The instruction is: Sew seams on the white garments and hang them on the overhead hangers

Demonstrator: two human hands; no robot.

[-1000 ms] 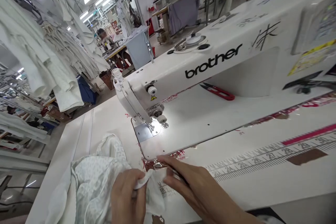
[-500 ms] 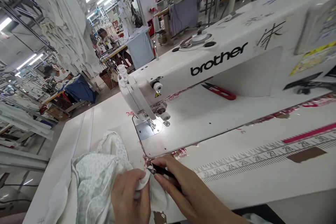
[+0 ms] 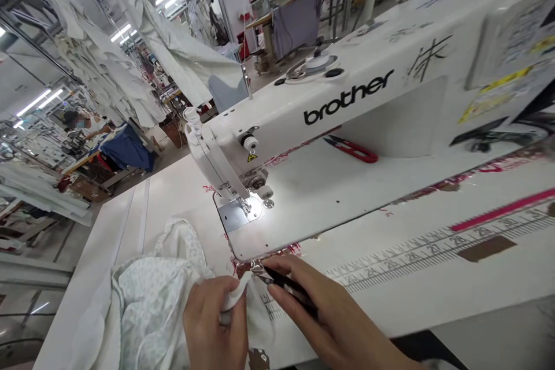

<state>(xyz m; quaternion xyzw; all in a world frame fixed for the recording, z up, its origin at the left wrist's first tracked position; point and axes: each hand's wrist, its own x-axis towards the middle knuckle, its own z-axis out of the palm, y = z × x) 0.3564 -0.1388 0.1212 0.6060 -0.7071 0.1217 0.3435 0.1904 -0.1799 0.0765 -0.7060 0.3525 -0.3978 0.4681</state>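
Left hand (image 3: 214, 324) is pinching a fold of the fabric (image 3: 151, 306), thumb and fingers closed tight on the white edge. It is lifting the edge off the counter (image 3: 130, 208), probably so it is standing clear and taut for the tool. Right hand (image 3: 329, 318) is gripping a slim dark tool (image 3: 286, 286), fingers wrapped together around it, with the tip pointing at the pinched edge, touching or just beside it; can't tell which. The rest of the fabric is lying bunched at the counter's near left, in front of the machine (image 3: 347, 104). Red snips (image 3: 351, 149) are lying on the machine bed, well apart.

fabric (image 3: 147, 300) cut off btm, dark tool (image 3: 284, 284) part-hidden
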